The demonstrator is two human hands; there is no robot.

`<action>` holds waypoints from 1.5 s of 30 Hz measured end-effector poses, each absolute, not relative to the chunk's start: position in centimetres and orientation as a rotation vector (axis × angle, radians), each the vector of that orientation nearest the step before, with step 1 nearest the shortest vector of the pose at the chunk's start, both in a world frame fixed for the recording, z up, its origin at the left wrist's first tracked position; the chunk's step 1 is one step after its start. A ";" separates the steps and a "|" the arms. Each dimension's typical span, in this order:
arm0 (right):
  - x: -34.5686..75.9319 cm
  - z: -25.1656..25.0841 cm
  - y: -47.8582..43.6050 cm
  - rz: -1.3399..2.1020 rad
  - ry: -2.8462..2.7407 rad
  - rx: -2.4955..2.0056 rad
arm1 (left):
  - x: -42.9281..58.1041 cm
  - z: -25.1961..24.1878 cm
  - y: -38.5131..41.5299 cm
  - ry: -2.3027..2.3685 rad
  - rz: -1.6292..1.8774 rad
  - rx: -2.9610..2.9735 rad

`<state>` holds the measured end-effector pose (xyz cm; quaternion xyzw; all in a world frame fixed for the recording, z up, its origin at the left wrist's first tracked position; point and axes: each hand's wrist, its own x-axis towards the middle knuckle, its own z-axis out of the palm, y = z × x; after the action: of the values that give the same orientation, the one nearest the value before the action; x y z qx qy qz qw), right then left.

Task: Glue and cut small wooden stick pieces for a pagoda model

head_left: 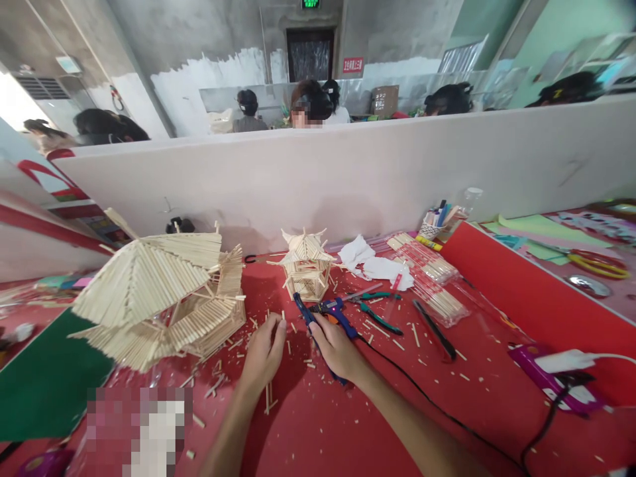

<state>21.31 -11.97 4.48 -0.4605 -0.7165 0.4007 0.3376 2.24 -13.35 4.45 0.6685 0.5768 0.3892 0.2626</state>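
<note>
My left hand is closed, thumb against fingers, with the pale end of a thin wooden stick poking out at the top. More sticks show below that hand; whether it holds them I cannot tell. My right hand is wrapped round a dark blue hand tool, its jaws pointing away from me; it looks like cutters. Just beyond stands a small stick-built pavilion. Next to the right hand lies a blue glue gun. A larger stick pavilion stands at left.
Stick offcuts are scattered over the red table. Green-handled pliers, a black utility knife, bagged sticks and white tissue lie at right. A cord runs toward a purple power strip. A pale partition closes the back; people sit beyond.
</note>
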 end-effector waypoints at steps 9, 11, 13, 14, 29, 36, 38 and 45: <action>21.4 5.6 -12.5 1.058 -1.921 -1.116 | 2.6 4.6 -13.3 1.531 1.035 1.817; 21.3 5.8 -12.6 1.073 -1.933 -1.097 | 2.8 4.7 -13.3 1.516 1.034 1.805; 21.3 5.9 -12.8 1.076 -1.955 -1.069 | 2.9 4.7 -13.3 1.507 1.040 1.794; 21.3 5.9 -12.9 1.071 -1.967 -1.055 | 2.9 4.7 -13.3 1.505 1.044 1.789; 21.1 5.7 -13.3 0.992 -2.022 -1.068 | 3.0 4.3 -13.1 1.458 1.113 1.659; 21.0 5.5 -13.2 0.977 -2.038 -1.082 | 3.0 4.4 -13.2 1.455 1.133 1.641; 20.9 5.3 -13.2 0.969 -2.044 -1.083 | 3.0 4.3 -13.2 1.448 1.131 1.648; 20.7 4.8 -13.4 0.900 -2.134 -1.168 | 3.0 4.3 -13.3 1.432 1.115 1.682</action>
<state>20.71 -13.41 4.84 -0.4333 -0.7921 0.3340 0.2705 2.98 -13.25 4.30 0.6423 0.5469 0.4256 0.3274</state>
